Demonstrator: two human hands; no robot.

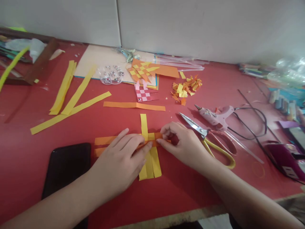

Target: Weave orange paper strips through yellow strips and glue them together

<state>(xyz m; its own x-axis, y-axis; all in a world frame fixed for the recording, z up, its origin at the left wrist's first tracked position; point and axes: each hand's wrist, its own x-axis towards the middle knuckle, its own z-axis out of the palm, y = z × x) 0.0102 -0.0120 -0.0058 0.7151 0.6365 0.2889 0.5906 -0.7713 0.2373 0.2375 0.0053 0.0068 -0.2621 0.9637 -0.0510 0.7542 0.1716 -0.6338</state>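
Yellow paper strips run lengthwise on the red table, crossed by orange paper strips in a small weave. One yellow strip sticks out beyond the far side. My left hand lies over the weave's left part, thumb and index finger closed on the orange strip at the crossing, the other fingers stretched out. At its right end, my right hand pinches that orange strip between thumb and fingers. Part of the crossing is hidden under my left fingers.
Scissors and a pink glue gun with its cord lie close to my right hand. A black phone sits beside my left forearm. Farther back are a loose orange strip, woven paper fish, paper scraps and a wooden tray.
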